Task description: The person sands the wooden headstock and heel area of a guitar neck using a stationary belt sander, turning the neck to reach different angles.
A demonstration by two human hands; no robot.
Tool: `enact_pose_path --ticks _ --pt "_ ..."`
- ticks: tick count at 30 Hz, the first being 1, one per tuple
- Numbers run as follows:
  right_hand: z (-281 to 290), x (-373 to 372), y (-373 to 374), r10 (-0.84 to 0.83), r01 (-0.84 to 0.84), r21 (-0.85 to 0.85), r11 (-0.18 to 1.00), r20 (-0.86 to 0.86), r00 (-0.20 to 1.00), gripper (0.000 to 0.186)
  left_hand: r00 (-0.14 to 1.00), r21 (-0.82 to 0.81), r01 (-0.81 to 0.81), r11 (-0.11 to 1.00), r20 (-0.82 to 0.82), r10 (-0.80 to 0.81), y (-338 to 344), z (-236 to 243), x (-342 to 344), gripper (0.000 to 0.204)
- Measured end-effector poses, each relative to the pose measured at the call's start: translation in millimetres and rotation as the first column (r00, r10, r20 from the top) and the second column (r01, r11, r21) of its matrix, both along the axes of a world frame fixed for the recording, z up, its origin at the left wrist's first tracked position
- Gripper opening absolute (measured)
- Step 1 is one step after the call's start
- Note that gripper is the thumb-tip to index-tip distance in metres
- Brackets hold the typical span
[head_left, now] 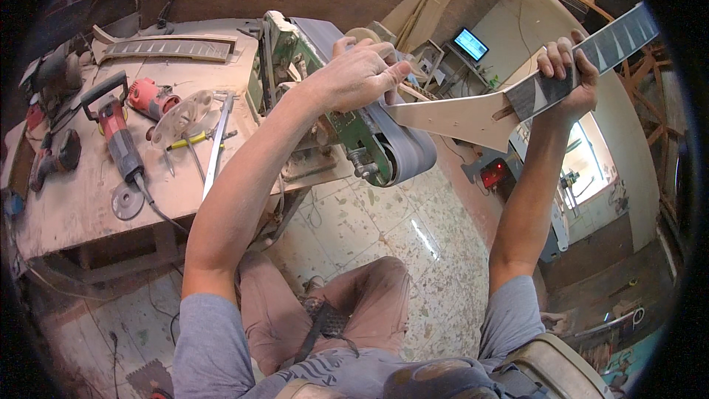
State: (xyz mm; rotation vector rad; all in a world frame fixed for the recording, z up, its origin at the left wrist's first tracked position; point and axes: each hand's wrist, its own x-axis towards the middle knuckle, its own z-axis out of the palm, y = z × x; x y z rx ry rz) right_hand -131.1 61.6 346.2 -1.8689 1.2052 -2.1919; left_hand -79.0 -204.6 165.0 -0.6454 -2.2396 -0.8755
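A guitar neck with a pale, pointed headstock (461, 114) and a dark fretboard (619, 38) with light, wedge-shaped inlays reaches across the upper right. My right hand (567, 77) is wrapped round the neck just past the headstock. Over the belt sander, my left hand (362, 77) is closed at the headstock's left end, fingers curled and thumb out; its exact grip is partly hidden. The headstock's tip lies at the grey sanding belt (410, 149), which loops round the green sander (362, 140). Whether they touch I cannot tell.
The wooden bench (81, 214) on the left bears a red-and-grey power tool (118, 129), another red power tool (153, 97), a metal caliper (219, 140) and another fretboard (166, 49). A lit screen (470, 44) stands at the back. Tiled floor (362, 222) lies below the sander.
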Motion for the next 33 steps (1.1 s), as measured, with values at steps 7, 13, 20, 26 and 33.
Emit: enact_pose_path --ticks 7,13,20,26,33 --pt "2 8 -5 0.024 -0.023 0.029 0.999 -0.037 0.999 0.033 1.0 0.003 -0.023 1.0 0.019 0.023 0 -1 0 0.072" --pt "5 6 -4 0.049 -0.048 0.046 0.998 -0.022 0.999 0.033 0.999 0.023 0.016 1.0 0.044 -0.017 0 -2 0 0.072" --pt "2 13 -7 -0.044 0.046 0.03 0.999 -0.048 0.998 0.033 1.0 0.03 -0.009 0.999 0.015 0.009 -2 -4 -2 0.067" --pt "11 10 6 0.048 -0.049 0.017 0.999 0.038 0.998 0.033 0.998 0.082 0.067 0.994 -0.019 -0.066 3 -1 7 0.065" --pt "33 -22 80 0.318 -0.302 -0.099 0.948 0.318 0.893 0.033 0.886 0.259 0.456 0.851 -0.048 -0.461 14 18 34 0.048"
